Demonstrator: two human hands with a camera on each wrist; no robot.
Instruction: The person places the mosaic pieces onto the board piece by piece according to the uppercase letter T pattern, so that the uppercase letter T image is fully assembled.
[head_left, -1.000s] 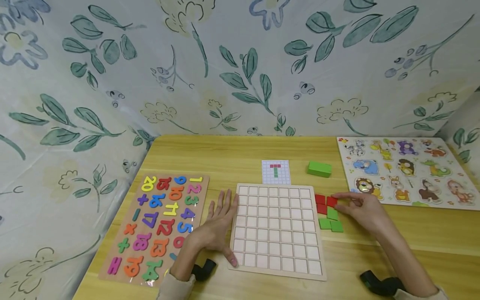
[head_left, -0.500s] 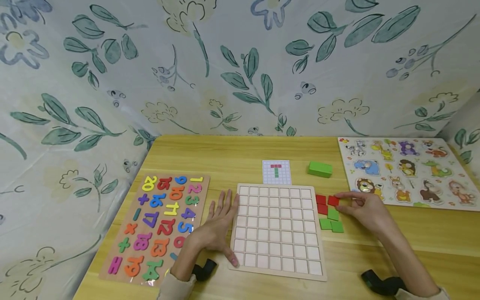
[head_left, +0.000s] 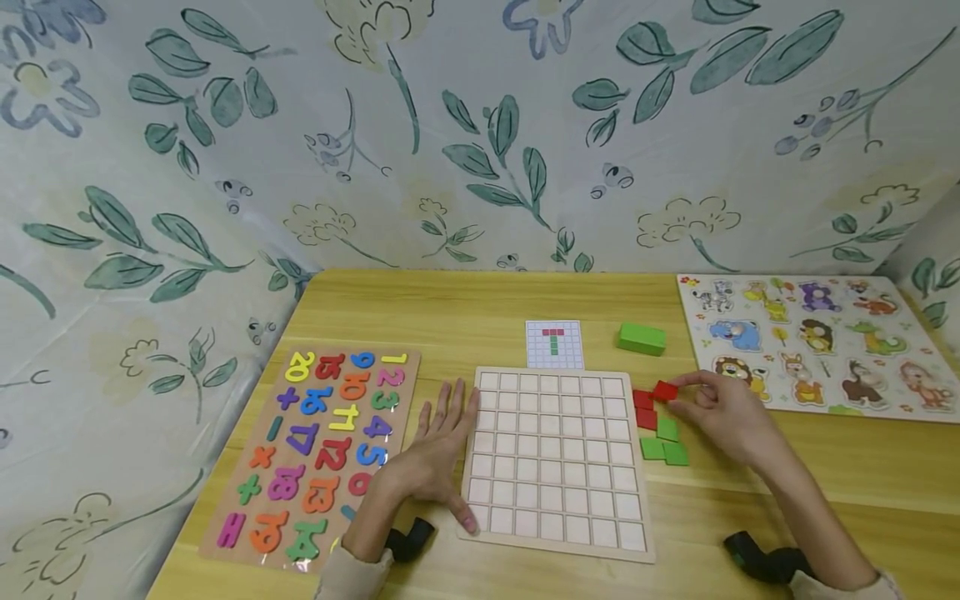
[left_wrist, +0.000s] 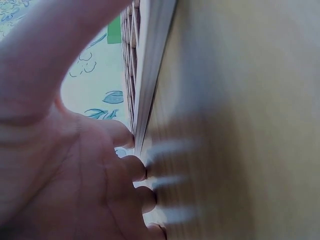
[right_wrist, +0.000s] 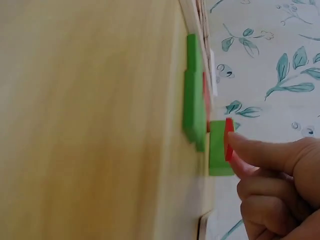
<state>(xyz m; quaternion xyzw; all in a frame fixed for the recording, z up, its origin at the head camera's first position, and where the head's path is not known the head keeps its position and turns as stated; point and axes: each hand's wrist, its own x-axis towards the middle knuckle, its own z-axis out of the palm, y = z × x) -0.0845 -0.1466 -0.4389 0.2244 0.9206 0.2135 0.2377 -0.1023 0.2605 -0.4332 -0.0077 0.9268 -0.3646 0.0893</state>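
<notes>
My right hand [head_left: 731, 415] pinches a square red tile [head_left: 664, 391] between thumb and forefinger; in the right wrist view the red tile [right_wrist: 229, 140] shows edge-on, raised off the table. Two more red tiles [head_left: 645, 419] lie just left of it, beside the wooden grid board [head_left: 555, 450]. Several green tiles [head_left: 676, 454] lie below them. My left hand [head_left: 435, 467] has its fingers spread along the board's left edge, thumb on the lower left corner. In the left wrist view, the palm of the left hand [left_wrist: 75, 170] faces the camera and the fingertips meet the table.
A card [head_left: 554, 344] with a red and green T pattern lies behind the board. Right of it stands a green block [head_left: 641, 339]. A number puzzle board [head_left: 315, 458] lies at the left, an animal puzzle board [head_left: 817, 346] at the back right. Flowered cloth [head_left: 480, 133] hangs behind the table.
My right hand has lifted the red tile from the table and shifted it slightly up and left. My left hand has stayed in place on the board.
</notes>
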